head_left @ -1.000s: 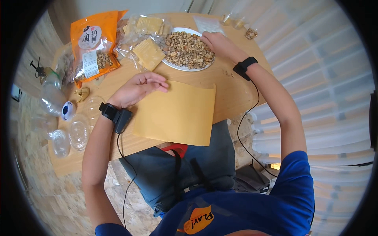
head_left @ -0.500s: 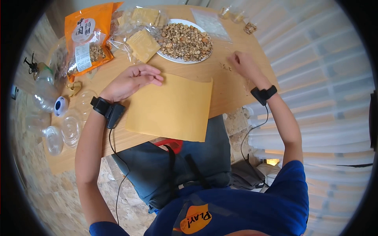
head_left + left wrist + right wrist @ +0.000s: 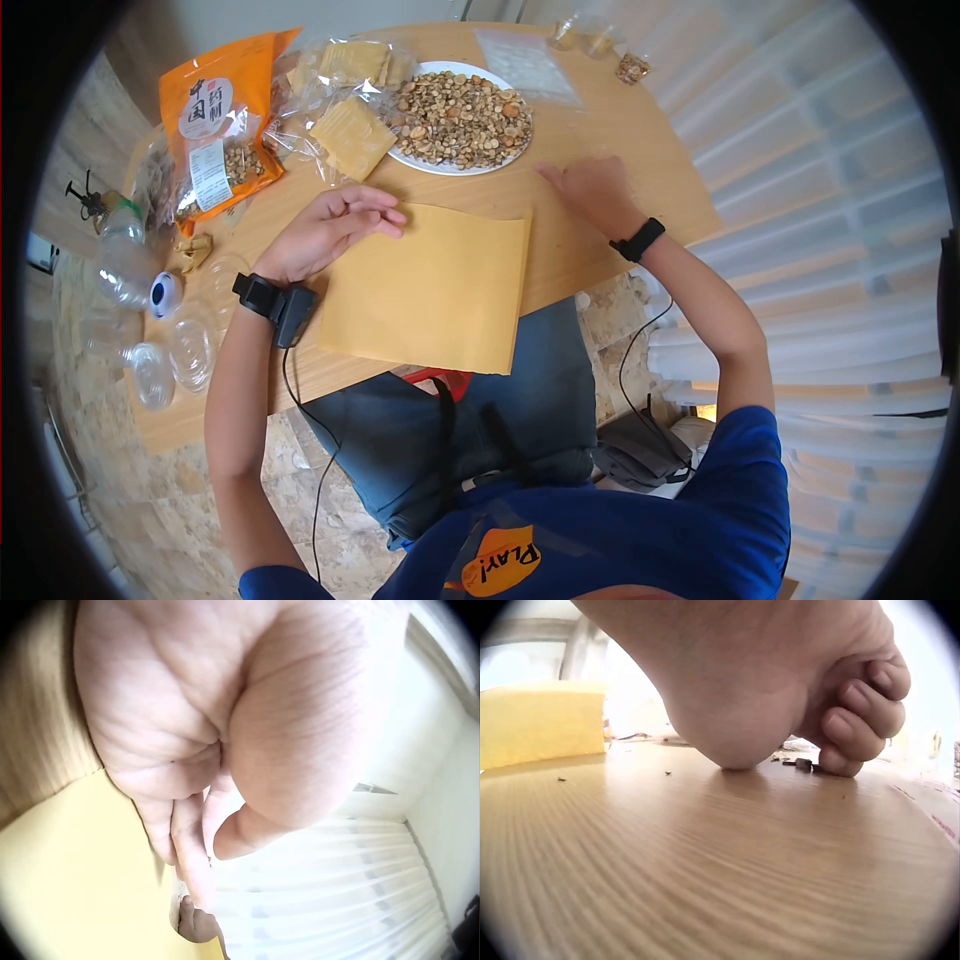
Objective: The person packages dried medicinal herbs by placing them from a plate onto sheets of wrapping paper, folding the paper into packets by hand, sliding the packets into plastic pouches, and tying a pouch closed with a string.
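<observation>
A yellow-brown kraft paper sheet [image 3: 425, 290] lies at the table's front edge, its right side curled up. My left hand [image 3: 335, 230] rests at its upper left corner, fingers loosely extended over the paper. To the right of the sheet, my right hand [image 3: 595, 195] is low on the wooden table, blurred in the head view. The right wrist view shows its curled fingers [image 3: 855, 727] down at the tabletop, close to small dark crumbs [image 3: 802, 763]. Behind the sheet stands a white plate [image 3: 425, 165] heaped with dried sliced pieces [image 3: 465, 115].
At the back left are an orange printed bag [image 3: 225, 110] and clear bags with square tan packets [image 3: 352, 138]. Clear plastic containers [image 3: 190, 355], a tape roll [image 3: 165, 295] and a spray bottle [image 3: 122, 255] line the left side. A clear bag [image 3: 527, 65] lies behind the plate.
My right hand has left the plate's right edge and come toward me, down onto the table right of the sheet. The left hand has stayed at the paper's corner.
</observation>
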`<act>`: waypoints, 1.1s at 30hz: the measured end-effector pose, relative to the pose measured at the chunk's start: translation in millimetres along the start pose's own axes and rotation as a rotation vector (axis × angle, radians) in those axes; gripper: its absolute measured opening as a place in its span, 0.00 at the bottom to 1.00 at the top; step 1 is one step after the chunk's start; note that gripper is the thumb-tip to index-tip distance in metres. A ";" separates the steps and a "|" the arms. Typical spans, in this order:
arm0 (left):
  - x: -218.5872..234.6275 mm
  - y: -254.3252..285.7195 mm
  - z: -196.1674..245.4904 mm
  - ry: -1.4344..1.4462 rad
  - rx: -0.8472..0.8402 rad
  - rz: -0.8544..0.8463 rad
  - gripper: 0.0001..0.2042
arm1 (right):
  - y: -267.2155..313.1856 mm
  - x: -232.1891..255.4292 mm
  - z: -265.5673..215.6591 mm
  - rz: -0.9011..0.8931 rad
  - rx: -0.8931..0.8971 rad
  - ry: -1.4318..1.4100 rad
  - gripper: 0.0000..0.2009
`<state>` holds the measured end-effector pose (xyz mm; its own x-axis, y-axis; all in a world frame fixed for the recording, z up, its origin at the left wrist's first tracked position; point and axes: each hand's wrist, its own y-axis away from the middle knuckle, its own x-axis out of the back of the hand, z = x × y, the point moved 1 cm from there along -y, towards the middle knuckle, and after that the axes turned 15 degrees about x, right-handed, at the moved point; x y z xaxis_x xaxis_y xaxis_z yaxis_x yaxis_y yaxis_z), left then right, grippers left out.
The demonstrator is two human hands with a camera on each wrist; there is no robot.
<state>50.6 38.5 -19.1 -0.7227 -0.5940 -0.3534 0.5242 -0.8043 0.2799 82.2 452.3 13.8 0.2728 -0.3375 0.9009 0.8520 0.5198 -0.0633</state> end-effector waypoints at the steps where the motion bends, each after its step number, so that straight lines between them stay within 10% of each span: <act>1: -0.2 0.3 0.0 -0.003 0.011 0.012 0.14 | 0.0 -0.3 -0.2 0.009 0.050 0.017 0.30; 8: -2.4 1.0 -1.2 -0.009 -0.024 0.009 0.14 | -2.0 -34.8 10.9 0.164 0.231 0.325 0.15; 17: 0.5 1.5 -3.0 -0.043 -0.055 0.019 0.13 | -8.8 -42.1 12.6 0.174 0.160 0.064 0.12; 21: 1.1 0.3 -4.3 -0.046 -0.087 -0.007 0.13 | -13.0 8.8 -1.1 -0.021 0.051 0.045 0.09; 26: -0.1 3.1 -1.9 -0.122 -0.118 -0.031 0.13 | -5.3 -62.3 34.7 -0.086 -0.056 0.106 0.19; 33: 0.6 2.4 -5.4 -0.062 -0.056 -0.009 0.12 | -16.1 -31.1 8.6 -0.026 -0.036 0.097 0.29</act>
<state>53.9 36.2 -23.5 -0.7532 -0.5859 -0.2989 0.5406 -0.8103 0.2262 56.2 461.2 -9.5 0.2912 -0.4255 0.8568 0.8741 0.4824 -0.0575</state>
